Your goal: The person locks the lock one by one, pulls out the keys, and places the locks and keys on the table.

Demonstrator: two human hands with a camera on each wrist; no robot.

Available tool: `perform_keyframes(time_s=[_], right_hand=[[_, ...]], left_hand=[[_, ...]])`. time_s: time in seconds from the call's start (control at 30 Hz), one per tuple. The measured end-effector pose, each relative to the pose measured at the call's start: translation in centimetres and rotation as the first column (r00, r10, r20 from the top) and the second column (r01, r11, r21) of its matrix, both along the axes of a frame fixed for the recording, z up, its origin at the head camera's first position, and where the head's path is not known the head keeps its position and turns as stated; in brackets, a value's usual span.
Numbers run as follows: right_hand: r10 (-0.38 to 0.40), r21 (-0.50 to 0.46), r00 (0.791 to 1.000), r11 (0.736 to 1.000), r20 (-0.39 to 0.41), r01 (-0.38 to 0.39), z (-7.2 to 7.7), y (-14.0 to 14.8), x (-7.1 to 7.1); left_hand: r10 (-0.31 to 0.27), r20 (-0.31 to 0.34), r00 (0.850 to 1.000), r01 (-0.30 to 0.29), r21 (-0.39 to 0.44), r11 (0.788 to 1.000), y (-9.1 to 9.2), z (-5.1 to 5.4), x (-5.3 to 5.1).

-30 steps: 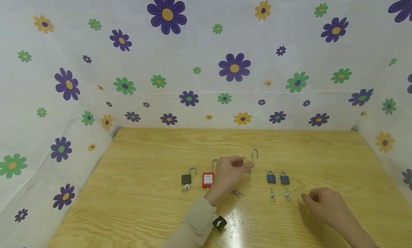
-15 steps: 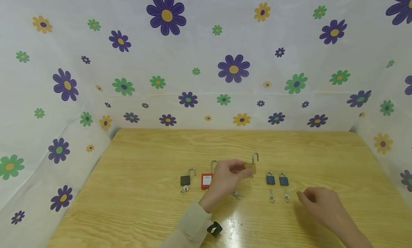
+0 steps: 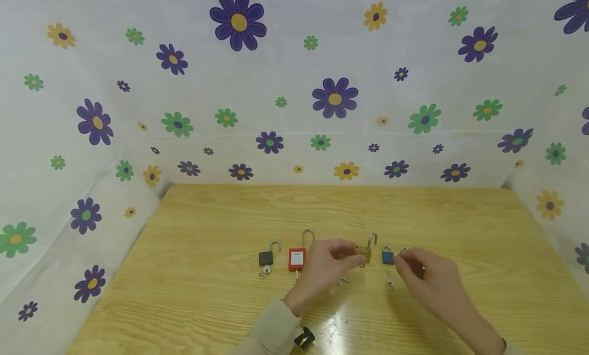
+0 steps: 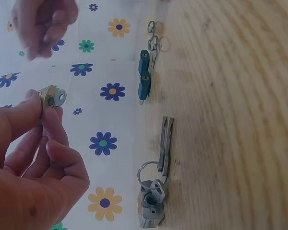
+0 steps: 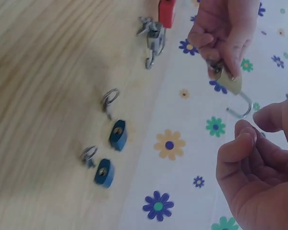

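Observation:
My left hand [image 3: 324, 268] pinches a brass padlock [image 3: 363, 253] above the table. Its shackle is swung open and points up. A key [image 4: 60, 97] sits in the padlock's underside in the left wrist view. My right hand [image 3: 428, 273], fingers loosely curled and holding nothing visible, hovers to the right of the padlock. In the right wrist view its thumb and forefinger stand apart, close to the open shackle [image 5: 245, 105]. Under the right hand lie two blue padlocks [image 5: 118, 135], both closed, with a ringed key [image 3: 389, 281] near each.
A black padlock [image 3: 266, 258] and a red padlock [image 3: 297, 259] lie open with keys at the left. Beside them a silver padlock [image 4: 151, 211] with several keys is mostly hidden by my left hand in the head view. Flowered cloth [image 3: 276, 114] walls the wooden table [image 3: 207, 304].
My left hand has lifted the brass padlock and brought it slightly nearer and to the right. My right hand has moved left and up toward it, now covering one blue padlock's key.

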State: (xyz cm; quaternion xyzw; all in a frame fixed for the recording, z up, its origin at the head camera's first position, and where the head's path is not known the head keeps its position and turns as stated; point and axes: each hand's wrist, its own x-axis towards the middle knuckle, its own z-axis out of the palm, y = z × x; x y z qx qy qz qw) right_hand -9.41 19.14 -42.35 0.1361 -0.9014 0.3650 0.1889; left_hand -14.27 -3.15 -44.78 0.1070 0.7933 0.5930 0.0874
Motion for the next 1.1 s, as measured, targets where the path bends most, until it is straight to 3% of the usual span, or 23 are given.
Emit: perform_keyframes(time_s=[0.2,0.37,0.53,0.8,1.1], right_hand=[[0.043,-0.020,0.993,0.999,-0.114,-0.046,0.7,-1.4,-1.0],[0.034,0.008,0.981,0.999,-0.193,-0.034,1.1,-2.2,-2.0],[-0.005,0.019,0.986,1.000,-0.167,0.009,1.3,-2.7,-2.3],[-0.053,0.030,0.998,0.998,-0.044,0.055,1.2,-3.1,-2.2],[0.020,0.014,0.994,1.000,-0.107,-0.018,0.9,-3.0,-2.2]], left_hand=[[-0.047,-0.024,0.999,0.048,0.021,0.999,0.1,0.0,0.4],[-0.067,-0.028,0.997,0.068,0.032,0.997,0.3,0.2,0.6],[-0.071,-0.029,0.997,0.072,0.033,0.997,0.5,0.1,0.8],[-0.081,-0.037,0.996,0.082,0.036,0.996,0.6,0.0,0.7],[-0.084,-0.040,0.996,0.086,0.057,0.995,0.9,-0.2,0.7]])
